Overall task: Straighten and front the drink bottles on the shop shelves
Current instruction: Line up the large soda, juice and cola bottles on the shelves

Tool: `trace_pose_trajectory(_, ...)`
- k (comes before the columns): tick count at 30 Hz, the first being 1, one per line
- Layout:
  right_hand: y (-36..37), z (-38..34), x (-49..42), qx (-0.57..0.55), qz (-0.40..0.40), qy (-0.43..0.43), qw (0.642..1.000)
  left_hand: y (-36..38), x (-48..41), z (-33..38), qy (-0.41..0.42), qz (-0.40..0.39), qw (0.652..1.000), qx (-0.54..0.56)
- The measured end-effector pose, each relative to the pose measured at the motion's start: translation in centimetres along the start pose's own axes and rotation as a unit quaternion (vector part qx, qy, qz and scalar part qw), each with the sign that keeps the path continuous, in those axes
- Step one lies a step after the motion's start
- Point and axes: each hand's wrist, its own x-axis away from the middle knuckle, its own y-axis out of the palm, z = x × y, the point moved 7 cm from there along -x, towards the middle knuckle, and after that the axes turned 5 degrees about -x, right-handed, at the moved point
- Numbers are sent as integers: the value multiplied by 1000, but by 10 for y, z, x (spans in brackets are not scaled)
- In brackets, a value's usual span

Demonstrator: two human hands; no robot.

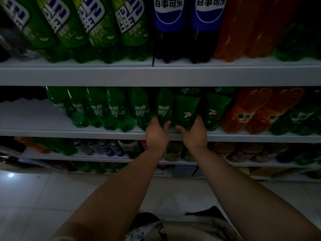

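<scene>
Both hands reach to the middle shelf [69, 132]. My left hand [156, 131] grips the base of a green Sprite bottle [165, 105], the rightmost of a row of green Sprite bottles [114, 108]. My right hand [194, 133] holds the base of a green 7-Up bottle [186, 106] right beside it. A second 7-Up bottle [215, 108] stands to the right, then orange soda bottles [246, 112]. The bottles' tops are hidden behind the upper shelf.
The upper shelf [156, 75] carries large green apple-soda bottles [128, 23], two Pepsi bottles [168, 23] and orange bottles [243, 28]. Lower shelves hold small bottles and cans [107, 146]. The middle shelf's left end [26, 115] is bare. Pale floor tiles [43, 197] lie below.
</scene>
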Motion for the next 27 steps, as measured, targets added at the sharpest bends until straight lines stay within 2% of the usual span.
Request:
trace_pose_trajectory(6,4,-1,2,13,29,2,999,1,1,-4,17,-16,997,-70)
trace_pose_trajectory(15,-13,4,13,-25,27,-28,999,1,-5,-5,35,-40,995,-84)
trace_pose_trajectory(19,-39,34,43,54,53,-58,995,1,-5,-8,25,-44,992,-112)
trace_pose_trajectory(21,-43,59,54,102,8,-60,993,0,2,-9,34,-26,995,-93)
trace_pose_trajectory(24,-41,102,63,158,-89,-19,983,-2,18,-12,50,4,997,-57)
trace_pose_trajectory(27,-40,129,64,176,-131,14,975,9,38,-26,25,-28,999,-32)
